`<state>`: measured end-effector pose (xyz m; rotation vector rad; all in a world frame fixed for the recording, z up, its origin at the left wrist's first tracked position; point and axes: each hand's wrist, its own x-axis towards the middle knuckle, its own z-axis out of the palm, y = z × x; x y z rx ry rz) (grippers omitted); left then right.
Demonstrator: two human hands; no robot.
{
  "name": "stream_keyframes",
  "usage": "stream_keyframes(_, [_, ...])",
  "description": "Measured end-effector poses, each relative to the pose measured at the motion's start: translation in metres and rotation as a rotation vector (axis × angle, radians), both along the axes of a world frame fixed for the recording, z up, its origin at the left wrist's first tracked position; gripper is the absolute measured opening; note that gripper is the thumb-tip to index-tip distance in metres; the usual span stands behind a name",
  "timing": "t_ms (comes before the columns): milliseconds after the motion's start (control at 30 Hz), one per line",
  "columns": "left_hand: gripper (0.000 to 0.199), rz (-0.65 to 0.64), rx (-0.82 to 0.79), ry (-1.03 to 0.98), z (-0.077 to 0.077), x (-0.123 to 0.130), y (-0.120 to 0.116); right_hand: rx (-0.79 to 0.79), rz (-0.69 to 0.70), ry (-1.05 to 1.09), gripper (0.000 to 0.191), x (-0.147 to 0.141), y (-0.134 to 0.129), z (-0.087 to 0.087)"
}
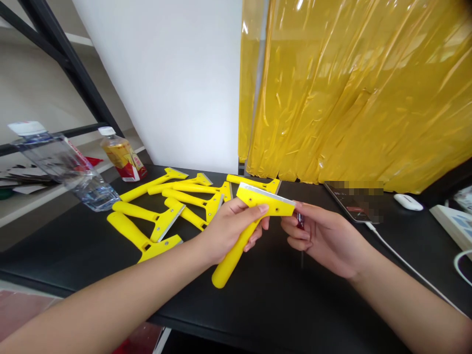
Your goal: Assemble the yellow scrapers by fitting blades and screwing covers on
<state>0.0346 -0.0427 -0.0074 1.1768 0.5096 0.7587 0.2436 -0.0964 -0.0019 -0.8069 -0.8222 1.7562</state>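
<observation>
My left hand (239, 221) is closed around the neck of a yellow scraper (236, 255), thumb on its head. The scraper's metal blade edge faces away from me, and its handle slants down toward the table's front. At the right end of the scraper's head, my right hand (320, 231) has its fingertips against or very near the corner. Curled in those fingers is a small screwdriver (300, 221) with a dark red handle, its thin shaft pointing down. Several more yellow scrapers (158, 216) lie on the black table (280, 305), left of and behind my left hand.
A clear water bottle (70, 167) and a drink bottle with a red-and-yellow label (123, 155) stand at the left. On the right lie a phone (350, 204) with a white cable, a white earbud case (408, 202) and a power strip (453, 226). Yellow plastic film (354, 88) rises behind.
</observation>
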Motion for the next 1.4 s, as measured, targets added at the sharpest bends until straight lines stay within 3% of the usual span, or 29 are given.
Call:
stream_keyframes(367, [0.035,0.055,0.109,0.144,0.004,-0.002,-0.001,-0.007,0.006,-0.052,0.025,0.001,0.0,0.002])
stream_keyframes(500, [0.033,0.101,0.051,0.123,0.008,-0.003,0.0,0.048,-0.011,-0.084,0.027,-0.001,0.002,0.002])
stream_keyframes(600, [0.036,0.134,-0.018,0.091,0.01,-0.004,0.005,0.154,-0.142,-0.215,0.03,-0.001,0.006,-0.002])
stream_keyframes(767, [0.038,0.143,-0.077,0.092,0.011,-0.01,0.017,0.261,-0.515,-0.601,0.041,0.004,0.016,-0.017])
stream_keyframes(900, [0.035,0.161,-0.117,0.081,0.01,-0.012,0.023,0.29,-0.589,-0.737,0.044,0.007,0.023,-0.029])
stream_keyframes(967, [0.034,0.177,-0.118,0.081,0.01,-0.012,0.025,0.283,-0.61,-0.735,0.044,0.009,0.028,-0.035])
stream_keyframes(1133, [0.033,0.153,-0.11,0.094,0.009,-0.011,0.024,0.198,-0.668,-0.471,0.043,0.015,0.042,-0.055])
stream_keyframes(1400, [0.034,0.11,-0.158,0.082,0.007,-0.007,0.021,0.233,-0.687,-0.532,0.04,0.018,0.047,-0.067])
